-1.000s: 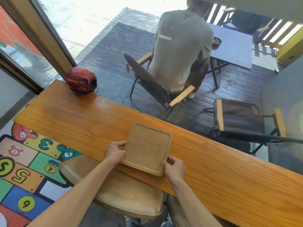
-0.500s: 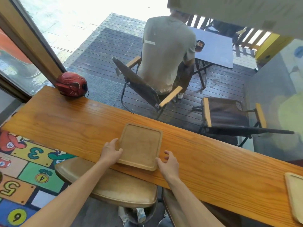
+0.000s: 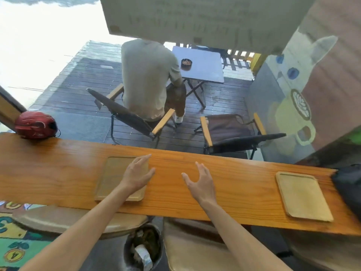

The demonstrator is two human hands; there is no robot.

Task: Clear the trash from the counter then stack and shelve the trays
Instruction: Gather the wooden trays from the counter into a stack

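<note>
The long orange-brown wooden counter (image 3: 58,165) carried no visible trash, and crumpled paper lay in the round dark bin (image 3: 143,249) beneath it, so clearing looked done. Stacking and shelving remained: one flat tan wooden tray (image 3: 115,173) lay under the left hand (image 3: 136,174), whose fingers were spread and gripping nothing, while a second tan wooden tray (image 3: 302,195) lay well apart to the right. The right hand (image 3: 201,182) hovered open-fingered and empty between them.
</note>
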